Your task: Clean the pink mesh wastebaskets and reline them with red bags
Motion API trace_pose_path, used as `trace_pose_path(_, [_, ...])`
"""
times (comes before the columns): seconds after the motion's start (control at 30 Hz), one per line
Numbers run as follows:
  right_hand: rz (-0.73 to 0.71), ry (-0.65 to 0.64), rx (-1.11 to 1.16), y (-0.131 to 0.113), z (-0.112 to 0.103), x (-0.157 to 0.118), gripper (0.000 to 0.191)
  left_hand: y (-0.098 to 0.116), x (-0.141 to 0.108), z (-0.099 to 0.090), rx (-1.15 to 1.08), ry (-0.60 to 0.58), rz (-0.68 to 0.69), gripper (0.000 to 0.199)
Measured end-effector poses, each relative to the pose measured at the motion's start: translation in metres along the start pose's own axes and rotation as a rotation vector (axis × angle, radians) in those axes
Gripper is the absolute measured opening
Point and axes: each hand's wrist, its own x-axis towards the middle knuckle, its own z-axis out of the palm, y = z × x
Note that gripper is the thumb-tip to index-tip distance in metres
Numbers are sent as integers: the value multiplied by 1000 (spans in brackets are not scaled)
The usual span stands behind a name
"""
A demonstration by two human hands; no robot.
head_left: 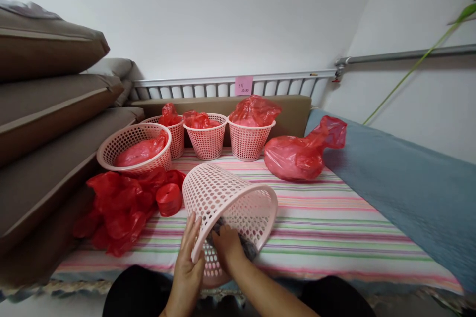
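A pink perforated plastic wastebasket lies tilted on its side on the striped sheet, its mouth facing me and to the right. My left hand grips its rim at the lower left, fingers along the outside wall and thumb near the edge. Inside the mouth, my right hand is closed around a crumpled dark grey cloth; its fingertips are partly hidden. To the left lie loose red plastic bags and a roll of red bags.
Several similar baskets stand behind, including a left one, a middle one and a right one, with red bags inside. A filled red bag rests at right. Stacked brown cushions rise at left; a radiator lines the wall.
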Motion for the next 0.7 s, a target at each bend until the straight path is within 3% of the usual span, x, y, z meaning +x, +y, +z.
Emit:
trace_pose_path(0.17, [72, 29, -123, 15, -3, 6, 32, -16, -1, 1, -62, 26, -125, 64])
trace_pose_path(0.37, [93, 29, -94, 18, 0, 7, 31, -14, 23, -8, 52, 17, -124, 60])
trace_pose_path(0.53, [97, 18, 64, 15, 1, 5, 34, -16, 26, -11, 22, 4, -145, 66])
trace_pose_path(0.7, [95, -9, 363, -13, 2, 5, 36, -21, 12, -10, -46, 31, -178, 66])
